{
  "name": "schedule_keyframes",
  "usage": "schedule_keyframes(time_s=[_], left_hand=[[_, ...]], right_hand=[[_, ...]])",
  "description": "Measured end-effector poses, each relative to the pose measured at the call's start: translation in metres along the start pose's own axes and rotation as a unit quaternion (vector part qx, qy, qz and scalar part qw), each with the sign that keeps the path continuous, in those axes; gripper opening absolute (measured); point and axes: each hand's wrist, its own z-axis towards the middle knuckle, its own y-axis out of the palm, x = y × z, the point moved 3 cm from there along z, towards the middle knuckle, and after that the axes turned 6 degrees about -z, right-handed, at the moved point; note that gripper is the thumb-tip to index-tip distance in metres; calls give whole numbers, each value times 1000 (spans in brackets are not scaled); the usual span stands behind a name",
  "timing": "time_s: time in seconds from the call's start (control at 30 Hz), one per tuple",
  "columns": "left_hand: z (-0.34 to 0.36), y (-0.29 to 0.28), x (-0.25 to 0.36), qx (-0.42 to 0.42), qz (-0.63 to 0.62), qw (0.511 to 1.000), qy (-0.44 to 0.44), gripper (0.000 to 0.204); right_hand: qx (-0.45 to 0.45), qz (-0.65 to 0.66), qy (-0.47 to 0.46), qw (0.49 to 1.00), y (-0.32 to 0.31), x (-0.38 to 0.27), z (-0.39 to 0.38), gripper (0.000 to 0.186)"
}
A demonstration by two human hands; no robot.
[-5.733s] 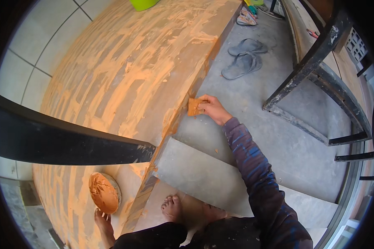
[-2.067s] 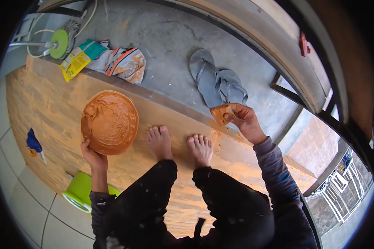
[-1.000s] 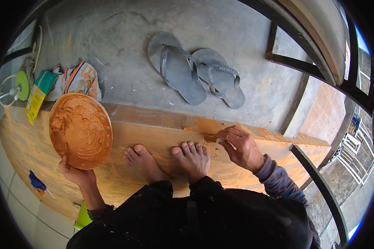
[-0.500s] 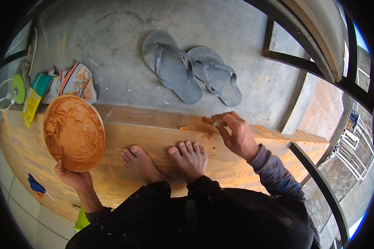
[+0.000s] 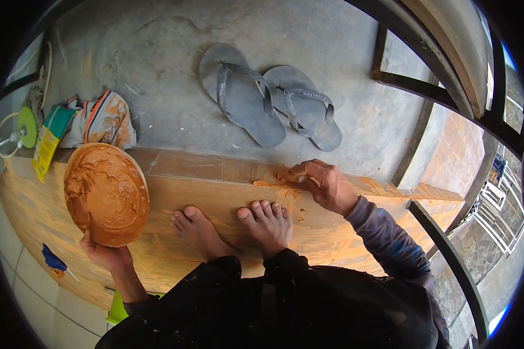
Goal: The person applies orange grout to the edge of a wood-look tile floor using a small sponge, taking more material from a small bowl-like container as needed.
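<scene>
My left hand [image 5: 109, 257] grips the lower edge of a round bowl [image 5: 145, 177], its thumb over the rim. The bowl is tilted so its inside shows, coated and partly filled with wet orange-brown paste [image 5: 108, 195]. My right hand [image 5: 334, 189] has its fingers pinched round a small paste-smeared piece [image 5: 287, 175], whose kind I cannot make out. That piece is at the tiled edge [image 5: 192, 167] of the step, where fresh paste lies along the joint. More orange smears mark the tiles just below my right fingers.
My bare feet [image 5: 265, 224] stand on the smeared tiled surface. Grey flip-flops [image 5: 244, 99] lie on the concrete floor beyond. At left are a stained cloth [image 5: 108, 119], a green-yellow packet [image 5: 50, 142] and a blue-headed tool [image 5: 54, 259]. Dark metal bars [image 5: 442, 250] stand at right.
My right fingers have shifted slightly left and lower along the tile edge with the small piece. The bowl in my left hand has dipped a little toward me.
</scene>
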Motion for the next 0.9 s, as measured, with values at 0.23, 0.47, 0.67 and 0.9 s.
schedule_keyframes(time_s=[0.23,0.47,0.67,0.9], left_hand=[[-6,-22,0,33,10,999,2,54],[-4,-45,4,62,9,998,8,53],[-4,-48,6,65,-2,998,7,58],[-3,-57,6,66,-13,998,13,58]], right_hand=[[42,-64,119,990,-25,-25,10,9],[-53,-150,22,987,39,-73,59,14],[-103,73,9,992,45,-115,99,23],[6,-18,-188,982,42,-99,92,39]])
